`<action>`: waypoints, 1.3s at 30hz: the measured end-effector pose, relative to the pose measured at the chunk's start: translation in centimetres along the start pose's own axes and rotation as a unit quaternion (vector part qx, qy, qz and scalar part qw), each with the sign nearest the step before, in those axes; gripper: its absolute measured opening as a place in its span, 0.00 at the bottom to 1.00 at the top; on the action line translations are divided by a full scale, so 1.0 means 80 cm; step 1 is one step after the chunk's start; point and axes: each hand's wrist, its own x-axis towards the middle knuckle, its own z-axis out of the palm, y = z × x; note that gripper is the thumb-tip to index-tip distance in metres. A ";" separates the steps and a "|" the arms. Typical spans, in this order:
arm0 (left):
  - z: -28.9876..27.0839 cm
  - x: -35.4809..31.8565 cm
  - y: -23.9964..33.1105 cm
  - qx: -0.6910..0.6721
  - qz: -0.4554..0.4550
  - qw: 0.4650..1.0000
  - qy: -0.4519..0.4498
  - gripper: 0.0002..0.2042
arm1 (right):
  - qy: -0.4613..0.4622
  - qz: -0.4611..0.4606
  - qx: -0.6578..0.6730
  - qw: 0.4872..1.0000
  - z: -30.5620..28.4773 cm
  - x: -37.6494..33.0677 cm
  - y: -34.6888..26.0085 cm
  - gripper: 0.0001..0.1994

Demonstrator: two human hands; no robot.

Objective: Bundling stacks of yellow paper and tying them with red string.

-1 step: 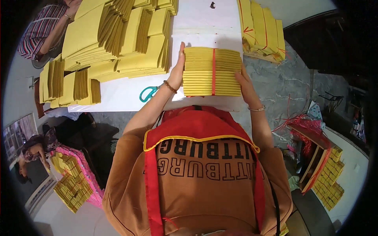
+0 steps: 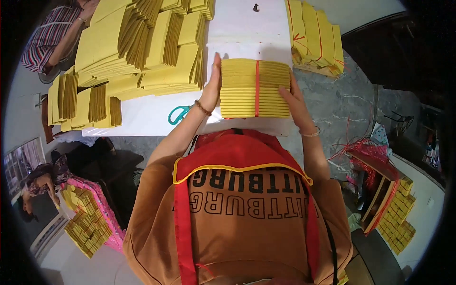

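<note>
A bundle of yellow paper packets, folded edges upward, sits before me at the near side of the white table. One red strap runs across its middle. My left hand presses its palm along the bundle's left side, fingers straight and together. On the opposite side my right hand grips the bundle, its thumb lying over the top edge. Between them the two hands hold it; its underside is hidden. Teal-handled scissors lie beside my left forearm, which covers their blades.
Piles of yellow packets cover the table's left part. Red-tied yellow bundles stand at the far right. Another person's arm shows at upper left. Right of me, red ties hang over a wooden stand.
The bundle and both my hands have shifted very slightly toward me. My right thumb has slid a little further left over the bundle's edge.
</note>
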 end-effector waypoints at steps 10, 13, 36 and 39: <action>-0.003 -0.012 -0.029 -0.075 0.038 0.996 -0.024 0.31 | 0.054 -0.062 0.094 0.992 0.014 -0.002 0.010 0.29; -0.001 -0.004 -0.031 -0.215 -0.141 0.966 0.037 0.32 | 0.045 -0.073 0.151 0.985 0.010 -0.011 0.017 0.27; 0.035 0.009 0.066 0.068 -0.018 0.997 -0.012 0.38 | 0.060 -0.236 0.061 0.968 0.051 0.040 -0.029 0.28; 0.034 0.013 0.053 -0.052 -0.045 0.997 -0.045 0.39 | 0.050 -0.160 0.104 0.980 0.054 0.039 -0.027 0.28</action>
